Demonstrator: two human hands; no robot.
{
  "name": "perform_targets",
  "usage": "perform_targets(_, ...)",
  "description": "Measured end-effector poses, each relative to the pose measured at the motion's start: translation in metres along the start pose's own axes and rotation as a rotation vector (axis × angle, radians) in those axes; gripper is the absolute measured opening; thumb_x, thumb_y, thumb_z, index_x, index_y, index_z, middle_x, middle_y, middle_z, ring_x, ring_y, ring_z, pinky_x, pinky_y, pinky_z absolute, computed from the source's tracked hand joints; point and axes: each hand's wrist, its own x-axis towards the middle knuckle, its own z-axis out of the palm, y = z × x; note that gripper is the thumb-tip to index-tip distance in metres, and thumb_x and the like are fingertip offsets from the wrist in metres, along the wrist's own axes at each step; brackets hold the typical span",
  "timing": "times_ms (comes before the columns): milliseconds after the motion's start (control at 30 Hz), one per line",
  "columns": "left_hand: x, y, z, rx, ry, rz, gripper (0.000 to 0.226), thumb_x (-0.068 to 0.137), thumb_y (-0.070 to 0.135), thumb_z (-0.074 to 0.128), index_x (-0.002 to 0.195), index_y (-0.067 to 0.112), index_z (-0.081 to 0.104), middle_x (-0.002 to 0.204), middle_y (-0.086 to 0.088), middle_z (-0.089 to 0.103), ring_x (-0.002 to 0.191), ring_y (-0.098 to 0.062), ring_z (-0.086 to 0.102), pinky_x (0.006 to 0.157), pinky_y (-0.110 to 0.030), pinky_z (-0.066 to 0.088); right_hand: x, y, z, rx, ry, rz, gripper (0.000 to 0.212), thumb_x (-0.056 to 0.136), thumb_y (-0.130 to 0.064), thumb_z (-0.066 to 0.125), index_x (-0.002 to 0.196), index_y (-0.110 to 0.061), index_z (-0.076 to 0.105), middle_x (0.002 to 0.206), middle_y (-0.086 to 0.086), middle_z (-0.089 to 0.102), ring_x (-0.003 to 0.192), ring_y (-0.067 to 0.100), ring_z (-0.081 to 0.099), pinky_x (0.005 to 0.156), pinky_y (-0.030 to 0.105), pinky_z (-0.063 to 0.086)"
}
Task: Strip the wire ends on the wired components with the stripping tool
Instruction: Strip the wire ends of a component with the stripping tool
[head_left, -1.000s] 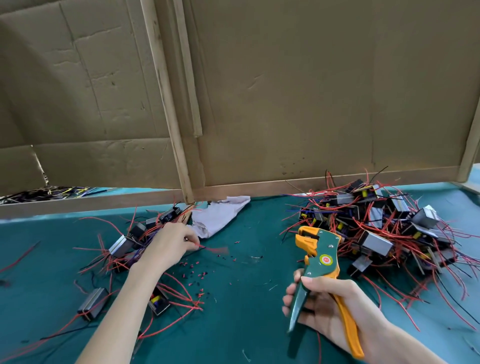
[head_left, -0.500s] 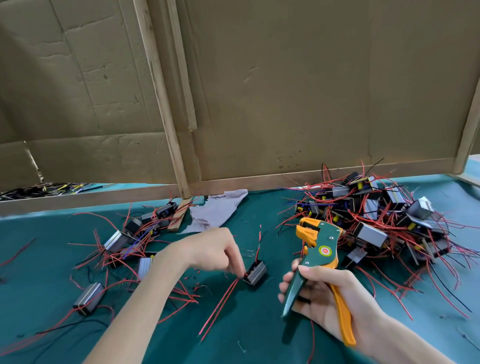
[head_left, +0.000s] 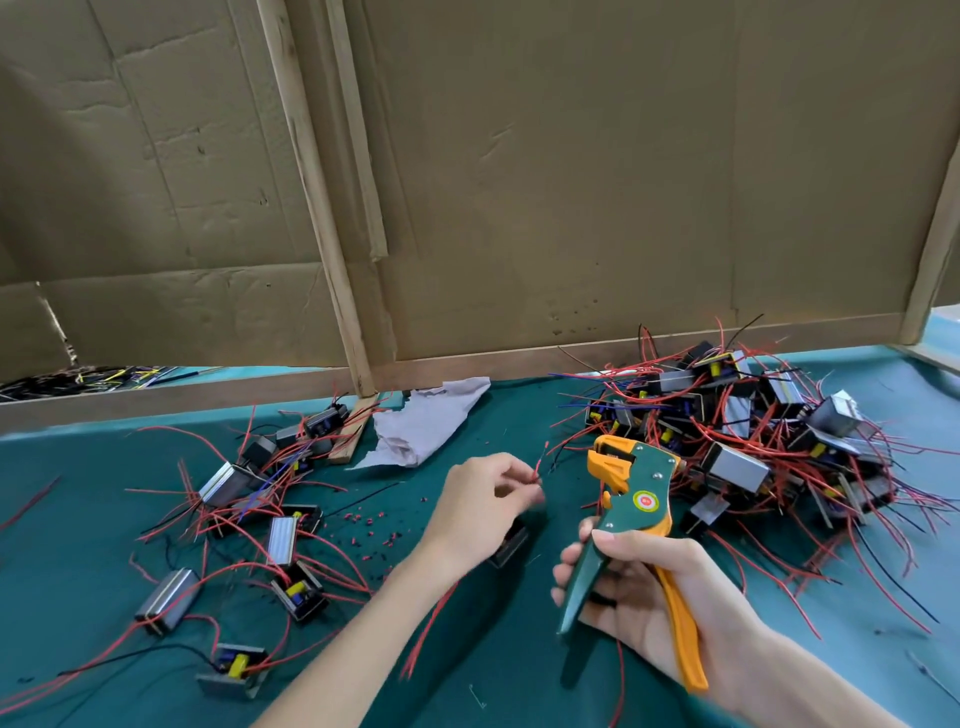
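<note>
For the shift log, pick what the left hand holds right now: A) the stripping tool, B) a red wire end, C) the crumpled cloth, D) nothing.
B: the left hand pinches a red wire near its tip, while the right hand grips the stripping tool.

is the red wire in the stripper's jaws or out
Out. The left hand pinches the red wire left of the stripping tool, with a gap between them.

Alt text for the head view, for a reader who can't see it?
A left hand pinches the end of a red wire near, not touching, the head of a green and orange stripping tool gripped by the right hand. On the green table, loose wired components lie at left and a pile at right, before a cardboard wall.
</note>
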Motion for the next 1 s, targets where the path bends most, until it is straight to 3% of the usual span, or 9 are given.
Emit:
perform_targets(100, -0.001, 0.006, -0.007, -0.254, 0.036, 0.049, 0.023, 0.089, 0.003, 0.063, 0.089, 0.025, 0.069, 0.087, 0.005, 0.075, 0.076, -0.010, 0.071, 0.079, -0.018, 0.052, 0.000, 0.001, 0.000, -0.018, -0.022, -0.004, 0.026, 0.055, 0.000, 0.078, 0.079, 0.001, 0.071, 0.083, 0.025, 0.063, 0.074, 0.040, 0.067, 0.066, 0.047, 0.058)
perform_targets(233, -0.001, 0.020, -0.019, -0.384, 0.108, 0.099, 0.022, 0.090, 0.011, 0.064, 0.086, 0.031, 0.073, 0.075, 0.014, 0.072, 0.061, -0.003, 0.061, 0.067, -0.010, 0.046, -0.001, -0.002, 0.000, -0.107, -0.093, -0.031, 0.030, 0.053, -0.005, 0.081, 0.081, -0.001, 0.071, 0.082, 0.025, 0.062, 0.075, 0.039, 0.067, 0.069, 0.047, 0.057)
perform_targets(400, -0.005, 0.038, -0.035, -0.394, 0.075, 0.167, 0.015, 0.086, 0.013, 0.068, 0.081, 0.025, 0.076, 0.062, 0.003, 0.062, 0.055, -0.007, 0.052, 0.061, -0.016, 0.045, -0.004, -0.012, -0.002, -0.287, -0.207, -0.085, 0.035, 0.059, -0.012, 0.087, 0.088, -0.003, 0.070, 0.084, 0.025, 0.063, 0.078, 0.040, 0.066, 0.075, 0.048, 0.055)
perform_targets(467, -0.007, 0.045, -0.040, -0.384, 0.071, 0.188, 0.013, 0.085, 0.013, 0.069, 0.076, 0.021, 0.075, 0.061, 0.007, 0.062, 0.053, -0.004, 0.050, 0.057, -0.014, 0.043, -0.006, -0.014, -0.001, -0.346, -0.223, -0.103, 0.040, 0.055, -0.015, 0.090, 0.087, -0.002, 0.069, 0.083, 0.026, 0.062, 0.077, 0.041, 0.065, 0.074, 0.049, 0.055)
perform_targets(567, -0.011, 0.052, -0.045, -0.363, 0.046, 0.217, 0.013, 0.084, 0.011, 0.069, 0.074, 0.018, 0.072, 0.058, 0.016, 0.062, 0.054, 0.003, 0.051, 0.057, -0.008, 0.040, -0.008, -0.018, 0.002, -0.388, -0.249, -0.110, 0.030, 0.058, -0.010, 0.084, 0.083, -0.002, 0.069, 0.080, 0.027, 0.062, 0.074, 0.041, 0.065, 0.072, 0.049, 0.055)
perform_targets(1000, -0.016, 0.058, -0.048, -0.301, -0.069, 0.202, 0.015, 0.082, 0.014, 0.072, 0.069, 0.020, 0.070, 0.061, 0.015, 0.062, 0.056, 0.003, 0.049, 0.056, -0.008, 0.039, -0.015, -0.020, 0.006, -0.514, -0.295, -0.108, 0.021, 0.064, -0.008, 0.077, 0.082, -0.002, 0.068, 0.079, 0.027, 0.063, 0.072, 0.040, 0.066, 0.072, 0.048, 0.055)
